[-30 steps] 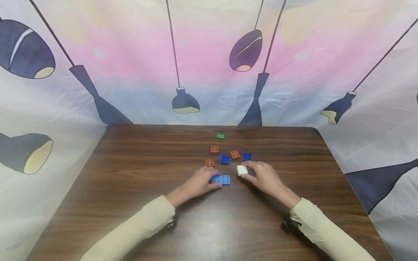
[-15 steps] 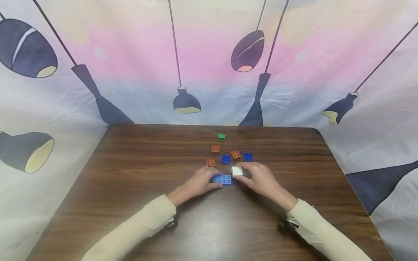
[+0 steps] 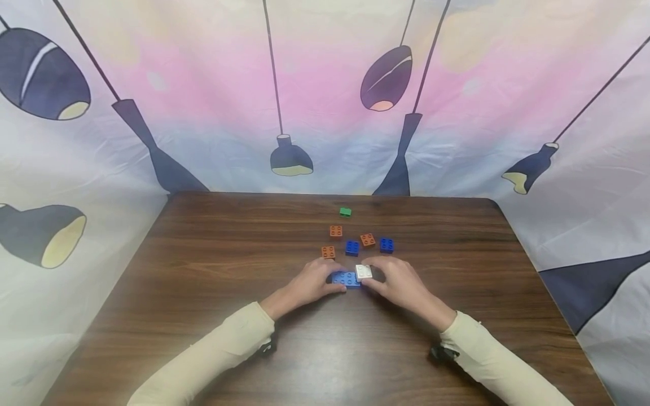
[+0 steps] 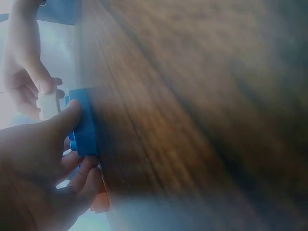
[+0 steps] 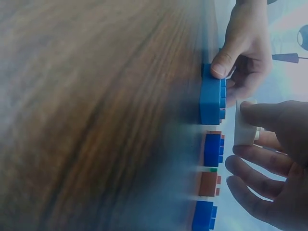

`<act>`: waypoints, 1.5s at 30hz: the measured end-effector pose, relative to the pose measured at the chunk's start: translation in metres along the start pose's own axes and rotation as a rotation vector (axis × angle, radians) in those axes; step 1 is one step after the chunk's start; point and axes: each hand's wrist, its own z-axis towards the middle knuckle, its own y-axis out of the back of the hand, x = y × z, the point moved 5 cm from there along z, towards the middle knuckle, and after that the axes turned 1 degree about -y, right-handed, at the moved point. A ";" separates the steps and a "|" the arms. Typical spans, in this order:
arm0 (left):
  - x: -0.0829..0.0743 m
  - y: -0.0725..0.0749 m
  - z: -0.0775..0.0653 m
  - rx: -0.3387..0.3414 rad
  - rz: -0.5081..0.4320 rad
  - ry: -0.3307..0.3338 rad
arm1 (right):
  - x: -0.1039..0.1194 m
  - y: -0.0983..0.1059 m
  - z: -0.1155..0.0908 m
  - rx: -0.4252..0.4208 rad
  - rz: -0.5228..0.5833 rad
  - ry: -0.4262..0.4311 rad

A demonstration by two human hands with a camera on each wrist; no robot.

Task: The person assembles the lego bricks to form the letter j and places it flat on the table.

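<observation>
Biggest thing we've got is a wrinkly printed cloth backdrop (image 3: pixel 325 84), then a dark brown table (image 3: pixel 228 237) with streaky wood grain and some shine. On it we see the left hand (image 3: pixel 311 282) pinching a light blue brick (image 3: pixel 345 279), thumb one side, fingers the other: long, boxy, smooth, plastic-looking, round studs in two rows of four. The right hand (image 3: pixel 403 282) pinches a white brick (image 3: pixel 364 272), squarish, four studs, and it hangs just above the blue one's right end, apart from the studs. Beyond them we spot three orange bricks (image 3: pixel 368 239), two dark blue bricks (image 3: pixel 352 248) and a tiny green brick (image 3: pixel 345 212).
</observation>
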 end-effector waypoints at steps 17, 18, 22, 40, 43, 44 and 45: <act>-0.001 0.001 0.000 0.010 -0.014 0.017 | -0.001 -0.010 0.000 0.013 -0.009 0.011; 0.000 0.001 0.000 0.010 -0.016 0.020 | -0.001 -0.010 0.000 0.014 -0.009 0.010; 0.000 0.000 0.001 0.015 -0.028 0.031 | 0.000 -0.010 0.001 0.019 -0.014 0.017; 0.001 0.001 0.001 0.000 -0.029 0.031 | 0.004 -0.010 0.005 0.015 -0.051 0.029; 0.001 0.001 0.001 -0.002 -0.032 0.029 | 0.005 -0.011 0.005 0.011 -0.053 0.035; 0.001 0.001 0.001 -0.003 -0.034 0.027 | 0.005 -0.011 0.006 0.010 -0.057 0.039; 0.001 0.001 0.002 -0.005 -0.035 0.024 | 0.005 -0.011 0.006 0.010 -0.062 0.043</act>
